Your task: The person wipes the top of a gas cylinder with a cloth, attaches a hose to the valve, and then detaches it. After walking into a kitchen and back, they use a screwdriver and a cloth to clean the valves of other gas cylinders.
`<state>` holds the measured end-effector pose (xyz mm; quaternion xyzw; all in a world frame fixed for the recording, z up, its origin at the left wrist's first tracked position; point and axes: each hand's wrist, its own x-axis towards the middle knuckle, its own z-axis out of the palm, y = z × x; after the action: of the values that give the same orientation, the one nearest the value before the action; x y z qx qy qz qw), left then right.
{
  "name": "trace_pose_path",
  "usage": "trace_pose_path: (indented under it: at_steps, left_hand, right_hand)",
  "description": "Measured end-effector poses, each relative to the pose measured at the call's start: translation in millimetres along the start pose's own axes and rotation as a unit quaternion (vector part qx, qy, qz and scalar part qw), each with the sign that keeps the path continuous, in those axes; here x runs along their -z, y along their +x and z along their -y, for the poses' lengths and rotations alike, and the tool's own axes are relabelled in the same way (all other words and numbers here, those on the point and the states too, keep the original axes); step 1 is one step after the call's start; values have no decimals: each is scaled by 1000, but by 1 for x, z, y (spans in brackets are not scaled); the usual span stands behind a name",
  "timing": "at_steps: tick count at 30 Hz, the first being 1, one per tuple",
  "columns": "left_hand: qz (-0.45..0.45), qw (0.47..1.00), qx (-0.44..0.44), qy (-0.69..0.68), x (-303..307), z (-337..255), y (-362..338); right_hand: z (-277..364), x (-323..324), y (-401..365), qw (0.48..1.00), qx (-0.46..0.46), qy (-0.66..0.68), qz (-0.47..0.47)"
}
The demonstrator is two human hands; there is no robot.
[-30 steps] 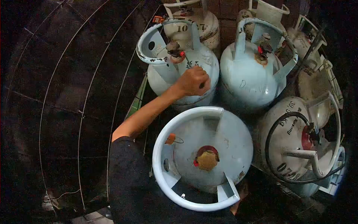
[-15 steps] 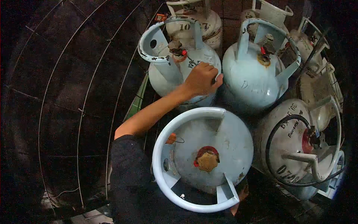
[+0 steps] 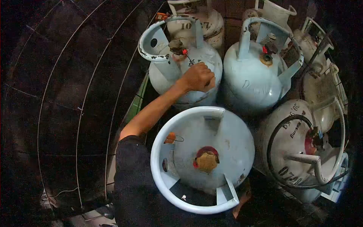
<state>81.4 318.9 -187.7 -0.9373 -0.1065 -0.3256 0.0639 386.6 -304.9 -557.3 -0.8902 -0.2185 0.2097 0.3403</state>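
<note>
My left hand (image 3: 198, 77) is closed in a fist around a thin dark-shafted tool (image 3: 190, 57); its handle is hidden in my fist. The shaft reaches up to the red plug (image 3: 185, 51) on the valve (image 3: 176, 46) of a pale blue gas cylinder (image 3: 166, 77) with a chipped collar. In front of me stands another light blue gas cylinder (image 3: 234, 142) with a brass-coloured valve knob (image 3: 208, 162). Beside its lower right edge, a strip of my right hand or forearm (image 3: 244, 202) shows; the fingers are hidden.
To the right of my left hand stands a pale blue cylinder (image 3: 251, 75) with a red plug on its valve. A white cylinder (image 3: 283, 138) with a black hose (image 3: 273, 136) is at the right. More cylinders (image 3: 189, 28) stand behind. Wire mesh (image 3: 79, 109) runs along the left.
My left hand has turned and moved slightly left and down, its fist more tightly curled. The tool's shaft still meets the red plug. The whole view has shifted slightly.
</note>
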Motion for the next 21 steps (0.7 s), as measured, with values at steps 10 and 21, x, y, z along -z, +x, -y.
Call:
trace_pose_path:
  at_steps: [10, 21]
  left_hand:
    - [-10, 999, -45, -6, 8, 1, -12]
    - [68, 998, 13, -12, 16, -7, -13]
  right_hand:
    - [18, 21, -35, 994, -74, -26, -74]
    - [168, 72, -75, 881, -88, -114, -450]
